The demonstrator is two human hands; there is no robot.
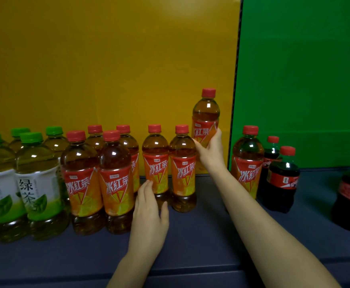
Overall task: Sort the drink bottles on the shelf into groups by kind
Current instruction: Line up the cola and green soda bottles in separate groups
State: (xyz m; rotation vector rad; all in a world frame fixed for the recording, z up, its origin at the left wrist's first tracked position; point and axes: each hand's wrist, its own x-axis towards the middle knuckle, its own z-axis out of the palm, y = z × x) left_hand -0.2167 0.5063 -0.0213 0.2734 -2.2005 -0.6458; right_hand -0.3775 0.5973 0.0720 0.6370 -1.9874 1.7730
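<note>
1. Red-capped and amber, the lifted iced-tea bottle (205, 117) is in the air behind the right end of the red-tea group (116, 179), in front of the yellow backdrop (107, 59). The right hand (210, 151) wraps its lower label, with the thumb across the front.
2. The left hand (149, 206) is open, with fingers straight and together. It lies low beside the front bottles of that group. Whether its fingertips touch one cannot be told.
3. The green-tea bottles (38, 183) are packed at the left of the shelf (201, 246) and the cola bottles (282, 179) stand at the right. A stray red-tea bottle (247, 163) stands just beside the colas.
4. The step in hand looks like placing the lifted bottle with its own kind. The free spot seems to be right of the two rear bottles.
5. To do it well, lower the bottle upright and clear the neighbouring caps before descending. Set the base flat before loosening the grip.
6. The open hand could brace the nearest standing bottle, because these tall, closely spaced bottles would tip against each other if nudged.
7. A grip low on the label leaves the bottle top-heavy, so a slow descent is advisable.
</note>
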